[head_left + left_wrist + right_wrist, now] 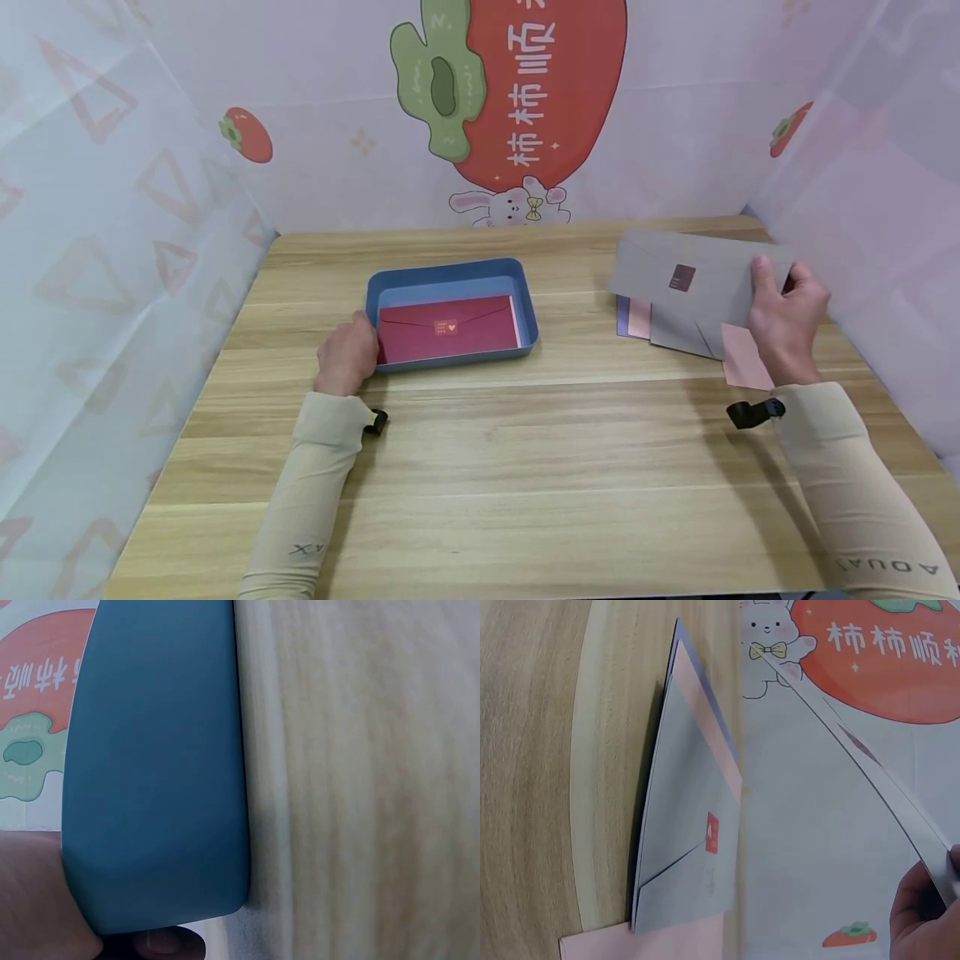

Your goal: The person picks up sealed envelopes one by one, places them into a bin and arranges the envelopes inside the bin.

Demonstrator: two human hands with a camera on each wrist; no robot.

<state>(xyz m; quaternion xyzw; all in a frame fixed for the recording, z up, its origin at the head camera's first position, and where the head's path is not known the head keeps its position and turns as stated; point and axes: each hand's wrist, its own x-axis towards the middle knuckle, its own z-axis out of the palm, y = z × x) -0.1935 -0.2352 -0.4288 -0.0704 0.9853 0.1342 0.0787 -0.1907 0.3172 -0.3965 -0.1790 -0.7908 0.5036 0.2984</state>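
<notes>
At the right of the head view, my right hand (789,312) pinches a grey envelope (652,262) with a dark square seal by its right end. The right wrist view shows this envelope edge-on, raised above the pile. Below it lie another grey envelope (686,795) with a red seal, pink paper (746,358) and a bluish-purple piece (622,317). My left hand (347,354) grips the left side of a blue tray (450,272), whose outer wall fills much of the left wrist view. Inside the tray rests a dark red envelope (405,333), with a pale edge showing at its right.
The wooden table (480,483) carries the tray left of centre and the paper pile at the right. Cloth walls (322,167) with printed persimmons and a rabbit stand behind and on both sides.
</notes>
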